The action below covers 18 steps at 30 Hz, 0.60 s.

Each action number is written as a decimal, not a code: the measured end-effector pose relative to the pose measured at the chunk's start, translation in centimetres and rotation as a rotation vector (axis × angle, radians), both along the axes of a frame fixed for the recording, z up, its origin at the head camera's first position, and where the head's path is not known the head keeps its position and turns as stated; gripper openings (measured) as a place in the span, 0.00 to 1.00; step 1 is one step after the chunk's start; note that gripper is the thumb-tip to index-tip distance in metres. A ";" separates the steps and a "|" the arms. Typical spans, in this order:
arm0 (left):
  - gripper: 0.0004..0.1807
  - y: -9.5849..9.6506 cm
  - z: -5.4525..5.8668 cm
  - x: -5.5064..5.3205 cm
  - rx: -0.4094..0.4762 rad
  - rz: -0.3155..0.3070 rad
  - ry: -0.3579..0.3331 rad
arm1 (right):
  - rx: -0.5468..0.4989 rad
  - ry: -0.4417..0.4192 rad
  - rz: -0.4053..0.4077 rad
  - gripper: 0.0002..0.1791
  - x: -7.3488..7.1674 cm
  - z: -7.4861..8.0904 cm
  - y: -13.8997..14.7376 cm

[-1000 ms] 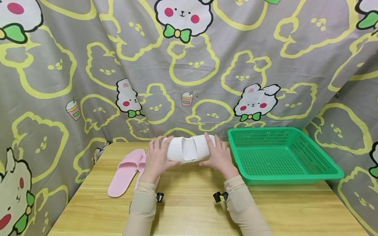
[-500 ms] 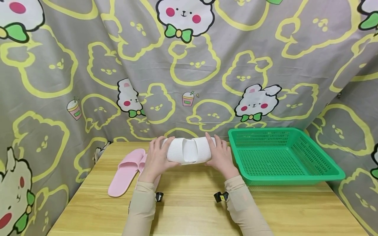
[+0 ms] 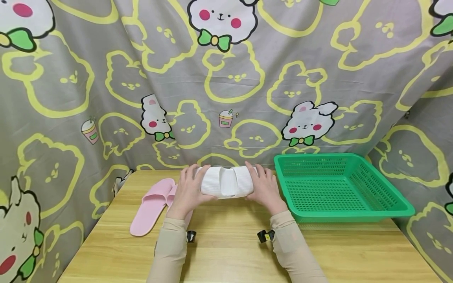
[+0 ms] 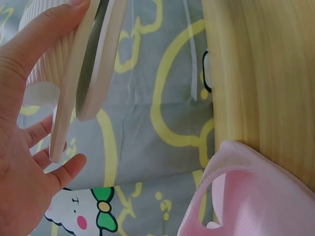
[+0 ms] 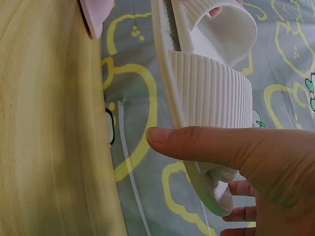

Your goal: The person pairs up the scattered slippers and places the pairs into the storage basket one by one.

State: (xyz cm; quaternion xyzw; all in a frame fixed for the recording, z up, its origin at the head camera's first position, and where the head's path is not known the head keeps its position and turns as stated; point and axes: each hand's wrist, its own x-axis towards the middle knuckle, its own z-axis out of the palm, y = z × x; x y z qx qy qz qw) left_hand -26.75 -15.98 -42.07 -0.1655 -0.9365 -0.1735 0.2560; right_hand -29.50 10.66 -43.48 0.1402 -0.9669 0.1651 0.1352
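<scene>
A pair of white slippers (image 3: 245, 181) with ribbed straps is held sideways over the far part of the table, both soles lying close together. My left hand (image 3: 189, 192) grips the left end, its thumb (image 4: 47, 37) across a ribbed strap in the left wrist view. At the other end my right hand (image 3: 266, 189) holds on, the thumb (image 5: 197, 142) lying across the strap's edge in the right wrist view. Left of the white pair, a pink slipper (image 3: 146, 212) rests on the table; its mate (image 4: 275, 206) is partly hidden behind my left forearm in the head view.
A green plastic basket (image 3: 339, 218) with perforated sides stands on the right of the wooden table (image 3: 226, 251). Behind the table hangs a grey curtain (image 3: 244, 137) with cartoon prints, close beyond the slippers. Small black devices sit at both wrists.
The right end of the white slippers has come down slightly, so the pair lies more level. Both hands keep their hold; the pink slippers and basket stay put.
</scene>
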 end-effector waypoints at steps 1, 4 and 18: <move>0.59 0.0 0.0 0.0 0.000 0.000 -0.001 | 0.000 0.001 0.001 0.69 0.0 0.0 0.0; 0.59 0.0 -0.1 0.0 0.004 -0.002 0.003 | 0.005 0.011 0.005 0.67 0.0 0.0 -0.1; 0.60 0.4 0.1 -0.1 0.022 0.007 0.008 | 0.023 0.119 0.020 0.63 0.3 0.3 -0.5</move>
